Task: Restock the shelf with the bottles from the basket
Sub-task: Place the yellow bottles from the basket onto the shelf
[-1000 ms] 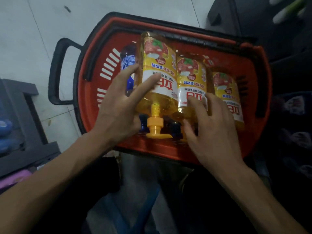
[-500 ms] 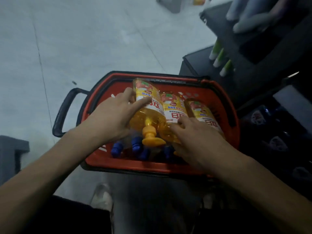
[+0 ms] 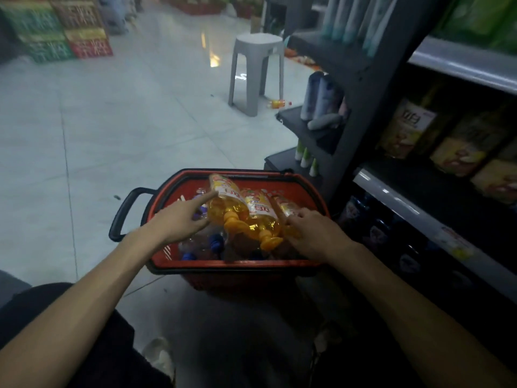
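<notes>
A red basket (image 3: 229, 266) with a black handle stands on the floor in front of me. Three yellow pump bottles lie on top of blue-capped bottles (image 3: 214, 242) in it. My left hand (image 3: 179, 219) touches the left yellow bottle (image 3: 227, 203) with straight fingers along its side. The middle yellow bottle (image 3: 261, 217) lies beside it. My right hand (image 3: 314, 233) curls round the neck end of the right yellow bottle (image 3: 286, 210), most of which it hides. The dark shelf (image 3: 414, 203) rises at the right.
Yellow refill pouches (image 3: 458, 147) fill the shelf's middle level and dark bottles (image 3: 372, 219) its lower one. A grey plastic stool (image 3: 256, 71) stands on the tiled floor behind the basket, with a small bottle (image 3: 275, 103) lying beside it. Coloured crates (image 3: 64, 32) are stacked far left.
The camera has tilted up, so the aisle and shelf show. My left hand slid off the left bottle's label to its side. My right hand shifted right, from the middle bottle to the right one.
</notes>
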Available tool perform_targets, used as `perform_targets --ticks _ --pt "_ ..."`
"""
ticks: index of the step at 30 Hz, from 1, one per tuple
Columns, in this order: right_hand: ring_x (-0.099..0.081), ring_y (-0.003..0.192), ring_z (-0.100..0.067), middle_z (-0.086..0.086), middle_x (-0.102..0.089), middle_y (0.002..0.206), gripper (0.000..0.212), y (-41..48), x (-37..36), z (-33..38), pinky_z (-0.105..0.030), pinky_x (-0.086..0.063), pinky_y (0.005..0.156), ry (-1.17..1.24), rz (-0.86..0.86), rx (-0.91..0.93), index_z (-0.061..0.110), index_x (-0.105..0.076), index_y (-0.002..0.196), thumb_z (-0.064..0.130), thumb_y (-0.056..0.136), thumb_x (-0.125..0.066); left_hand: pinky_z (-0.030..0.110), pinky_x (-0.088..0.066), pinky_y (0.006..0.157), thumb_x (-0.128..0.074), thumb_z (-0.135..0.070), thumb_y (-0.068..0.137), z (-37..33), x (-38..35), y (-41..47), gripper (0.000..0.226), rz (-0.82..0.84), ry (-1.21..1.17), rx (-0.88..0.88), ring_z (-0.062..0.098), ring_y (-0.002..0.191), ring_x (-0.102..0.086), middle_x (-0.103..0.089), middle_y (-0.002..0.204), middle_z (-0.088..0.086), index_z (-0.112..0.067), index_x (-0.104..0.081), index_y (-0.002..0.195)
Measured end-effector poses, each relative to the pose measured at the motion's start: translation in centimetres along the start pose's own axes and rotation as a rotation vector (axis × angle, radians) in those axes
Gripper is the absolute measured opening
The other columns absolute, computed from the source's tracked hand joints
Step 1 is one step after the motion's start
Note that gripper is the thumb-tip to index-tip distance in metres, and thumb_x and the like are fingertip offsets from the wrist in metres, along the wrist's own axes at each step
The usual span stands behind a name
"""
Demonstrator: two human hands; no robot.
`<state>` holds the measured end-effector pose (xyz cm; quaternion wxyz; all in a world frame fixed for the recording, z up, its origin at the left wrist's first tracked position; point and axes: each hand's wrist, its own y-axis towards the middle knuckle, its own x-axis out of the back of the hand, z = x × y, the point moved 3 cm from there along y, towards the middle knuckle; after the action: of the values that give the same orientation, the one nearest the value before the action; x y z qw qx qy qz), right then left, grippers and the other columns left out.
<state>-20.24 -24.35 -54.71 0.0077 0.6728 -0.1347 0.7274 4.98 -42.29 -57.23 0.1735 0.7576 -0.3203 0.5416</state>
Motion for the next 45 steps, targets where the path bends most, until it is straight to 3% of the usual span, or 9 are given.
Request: perform_targets --ticks 6,10,18,22,31,34,37,40,45 --pt "-0.042 0.131 -0.031 -0.011 -0.038 0.146 0.044 1.0 -1.6 -4.2 -0.047 -0.045 0.102 0.037 -0.055 -0.211 0.027 -0.042 0.145 0.041 0.103 -0.042 0.037 -0.058 0.084 -0.04 -0.058 0.104 2.8 -2.7 -2.6 0.052 -0.025 0.181 0.128 0.023 0.109 -0.07 -0.073 0.127 0.003 -0.038 -0.041 0.153" --pt "-0.042 0.136 -0.034 -0.013 -0.029 0.155 0.047 1.3 -4.7 -6.7 -0.047 -0.044 0.104 0.375 -0.135 -0.401 0.025 -0.034 0.152 0.035 0.106 -0.04 0.037 -0.061 0.071 -0.029 -0.068 0.102 3.5 -6.1 -3.1 0.06 -0.086 0.029 0.21 0.014 0.08 -0.071 -0.074 0.093 -0.004 -0.039 -0.023 0.154" --pt "-0.055 0.115 -0.025 -0.01 -0.05 0.141 0.053 5.1 -7.9 -8.6 -0.033 -0.046 0.081 1.095 -0.264 -0.566 0.02 -0.036 0.153 0.02 0.103 -0.054 0.035 -0.061 0.078 -0.051 -0.06 0.099 3.7 -6.9 -3.2 0.063 -0.285 -0.015 0.185 0.016 0.086 -0.071 -0.076 0.104 -0.002 -0.032 -0.043 0.155" --pt "-0.06 0.107 -0.023 -0.005 -0.059 0.125 0.046 6.1 -8.6 -9.2 -0.032 -0.049 0.077 1.288 -0.278 -0.605 0.026 -0.049 0.142 0.009 0.1 -0.058 0.029 -0.057 0.063 -0.066 -0.047 0.096 4.5 -7.1 -3.2 0.049 -0.419 0.002 0.095 0.01 0.064 -0.062 -0.077 0.091 0.003 -0.022 -0.064 0.138" --pt "-0.067 0.091 -0.024 -0.012 -0.065 0.121 0.058 3.8 -8.9 -7.8 -0.036 -0.055 0.072 1.244 -0.279 -0.709 0.02 -0.049 0.144 0.001 0.092 -0.066 0.019 -0.048 0.051 -0.045 -0.059 0.093 6.4 -5.3 -3.0 0.043 -0.466 0.126 0.037 0.009 0.056 -0.065 -0.074 0.073 -0.009 -0.028 -0.075 0.092" --pt "-0.062 0.092 -0.022 -0.007 -0.06 0.113 0.059 1.5 -9.4 -6.2 -0.037 -0.054 0.072 1.193 -0.231 -0.706 0.015 -0.044 0.143 0.007 0.091 -0.07 0.029 -0.051 0.059 -0.057 -0.05 0.095 7.1 -4.4 -3.2 0.028 -0.453 0.148 0.135 0.014 0.068 -0.068 -0.074 0.079 -0.008 -0.028 -0.074 0.092" --pt "-0.062 0.082 -0.022 -0.008 -0.057 0.104 0.061 -0.2 -9.2 -5.7 -0.03 -0.05 0.059 1.176 -0.163 -0.718 0.008 -0.041 0.139 0.007 0.088 -0.074 0.041 -0.05 0.088 -0.063 -0.037 0.094 7.0 -4.4 -4.0 0.02 -0.479 0.167 0.261 0.021 0.093 -0.067 -0.075 0.099 -0.002 -0.025 -0.073 0.106" --pt "-0.065 0.092 -0.026 -0.013 -0.061 0.12 0.069 -0.2 -8.5 -5.5 -0.039 -0.058 0.076 1.073 -0.16 -0.713 0.013 -0.039 0.142 0.016 0.085 -0.077 0.058 -0.03 0.115 -0.068 -0.026 0.091 6.0 -6.6 -5.8 0.046 -0.583 0.034 0.529 0.029 0.129 -0.051 -0.06 0.134 0.007 -0.021 -0.059 0.136" --pt "-0.058 0.124 -0.033 -0.01 -0.055 0.143 0.069 1.0 -8.4 -4.8 -0.041 -0.047 0.096 0.951 -0.253 -0.544 0.026 -0.029 0.154 0.012 0.095 -0.061 0.062 -0.037 0.116 -0.072 -0.028 0.093 2.8 -9.7 -6.3 0.079 -0.7 -0.343 0.726 0.042 0.148 -0.028 -0.027 0.158 0.018 -0.008 -0.029 0.155"
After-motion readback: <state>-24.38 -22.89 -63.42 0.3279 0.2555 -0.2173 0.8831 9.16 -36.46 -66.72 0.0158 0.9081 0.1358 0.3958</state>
